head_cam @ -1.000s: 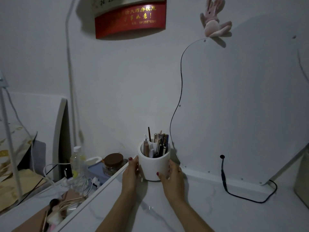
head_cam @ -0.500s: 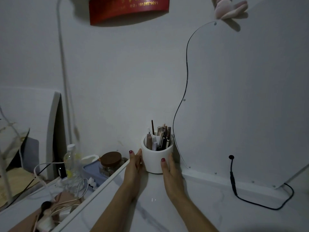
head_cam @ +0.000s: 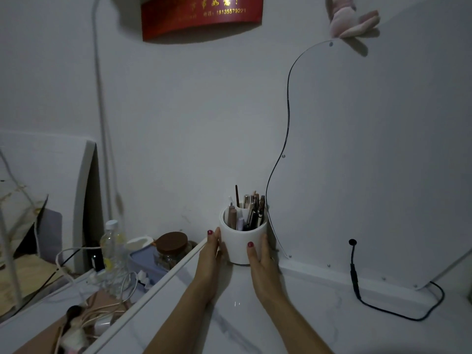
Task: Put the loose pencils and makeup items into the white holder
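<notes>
Two bare forearms reach out over the marble tabletop point(head_cam: 319, 315), and both hands are on the cup: the left hand point(head_cam: 208, 261) presses flat against its left wall, the right hand point(head_cam: 260, 261) wraps its right side, thumb on the front. The white holder point(head_cam: 241, 245) stands upright at the table's back edge, clasped between them, pencils and makeup items point(head_cam: 251, 209) bristling from its top. Behind it rises the wavy-edged white panel point(head_cam: 370, 162).

White holder point(head_cam: 242, 247) — marbled tabletop point(head_cam: 293, 315) — red nails point(head_cam: 250, 244).
</notes>
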